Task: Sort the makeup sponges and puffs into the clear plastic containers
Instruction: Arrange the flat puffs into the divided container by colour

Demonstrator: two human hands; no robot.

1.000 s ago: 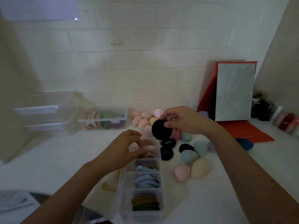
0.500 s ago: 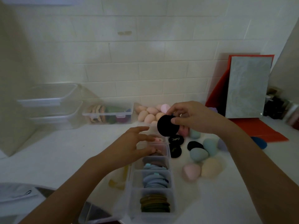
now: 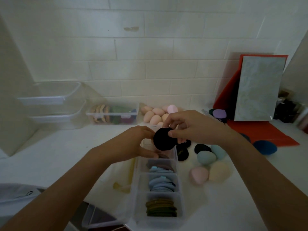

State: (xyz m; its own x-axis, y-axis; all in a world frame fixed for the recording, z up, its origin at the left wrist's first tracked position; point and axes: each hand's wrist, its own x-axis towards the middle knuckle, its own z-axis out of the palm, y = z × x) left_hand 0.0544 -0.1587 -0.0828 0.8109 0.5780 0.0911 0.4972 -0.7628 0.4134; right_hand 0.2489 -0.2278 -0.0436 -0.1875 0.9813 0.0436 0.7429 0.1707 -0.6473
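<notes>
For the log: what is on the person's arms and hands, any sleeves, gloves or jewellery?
Nothing worn that shows. The left hand and right hand are ungloved, and both arms are bare to the frame edge: no sleeves, watch or bracelet. No rings visible, though the picture is soft.

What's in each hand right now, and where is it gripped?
Right hand pinches the black puff by its upper right edge. Left hand curls beside it; a hold cannot be told.
</notes>
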